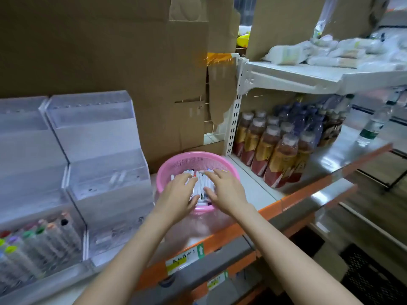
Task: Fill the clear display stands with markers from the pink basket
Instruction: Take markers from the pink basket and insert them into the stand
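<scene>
A round pink basket (pixel 176 160) sits on the shelf, holding several white markers (pixel 201 182) with coloured caps. Both my hands reach into it. My left hand (pixel 178 195) lies over the left side of the marker pile, fingers spread and slightly bent. My right hand (pixel 226 190) covers the right side, fingers extended over the markers, thumb dipping among them. Two clear tiered display stands stand to the left: the nearer one (pixel 103 164) holds two markers on its middle tier, the far-left one (pixel 26 172) has several coloured-cap markers (pixel 33 243) in its bottom tier.
Brown cardboard (pixel 110 51) backs the shelf. An orange shelf edge (pixel 220 236) with price labels runs in front. To the right, shrink-wrapped drink bottles (pixel 275 150) fill the neighbouring white shelf, with wrapped packages (pixel 330 49) on the shelf above.
</scene>
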Motion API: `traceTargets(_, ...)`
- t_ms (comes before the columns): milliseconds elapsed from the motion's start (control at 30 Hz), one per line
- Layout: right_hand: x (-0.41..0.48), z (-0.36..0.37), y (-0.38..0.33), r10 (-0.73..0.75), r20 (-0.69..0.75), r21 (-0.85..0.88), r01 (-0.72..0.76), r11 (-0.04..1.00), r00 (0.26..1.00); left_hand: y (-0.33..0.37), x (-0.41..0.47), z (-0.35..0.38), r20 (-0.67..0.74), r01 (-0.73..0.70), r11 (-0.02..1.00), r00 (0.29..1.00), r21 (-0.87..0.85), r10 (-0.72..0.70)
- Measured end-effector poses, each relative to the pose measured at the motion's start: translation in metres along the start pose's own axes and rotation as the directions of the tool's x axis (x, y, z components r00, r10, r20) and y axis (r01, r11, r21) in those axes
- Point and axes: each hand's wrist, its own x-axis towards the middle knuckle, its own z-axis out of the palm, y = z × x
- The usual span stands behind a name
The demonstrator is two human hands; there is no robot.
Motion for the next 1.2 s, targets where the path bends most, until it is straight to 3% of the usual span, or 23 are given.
traceTargets(167,0.026,-0.004,0.016,-0.016,0.024,-0.006,0.017,1.000,1.000,-0.005,0.039,0.020,0.110,0.192,0.981,0.975,0.020,-0.193)
traceTargets(267,0.043,0.001,0.021,-0.027,0.076,-0.093,0.034,0.995,0.997,-0.009,0.053,0.029,0.158,0.285,0.951,0.940,0.116,-0.301)
traceTargets(400,0.060,0.009,0.022,-0.024,0.145,-0.240,0.058,0.969,0.989,-0.010,0.061,0.037,0.160,0.308,0.937,0.929,0.164,-0.333)
traceTargets(600,0.072,0.006,0.018,-0.037,0.172,-0.345,0.096,0.934,0.984,-0.015,0.061,0.039,0.119,0.368,0.929,0.922,0.034,-0.369)
traceTargets(733,0.075,0.001,0.015,-0.024,0.214,-0.254,0.079,0.964,0.977,-0.018,0.061,0.039,0.113,0.381,0.925,0.919,-0.001,-0.378)
traceTargets(867,0.081,0.010,0.018,0.023,0.220,0.000,-0.024,1.000,0.975,-0.020,0.061,0.041,0.133,0.390,0.921,0.912,0.006,-0.387)
traceTargets(967,0.084,0.018,0.019,0.036,0.229,0.182,-0.079,0.980,0.973,-0.020,0.061,0.040,0.135,0.402,0.916,0.908,-0.010,-0.397)
traceTargets(1200,0.080,0.014,0.022,0.088,0.286,0.368,-0.195,0.909,0.954,-0.017,0.058,0.033,0.101,0.476,0.859,0.879,-0.186,-0.465)
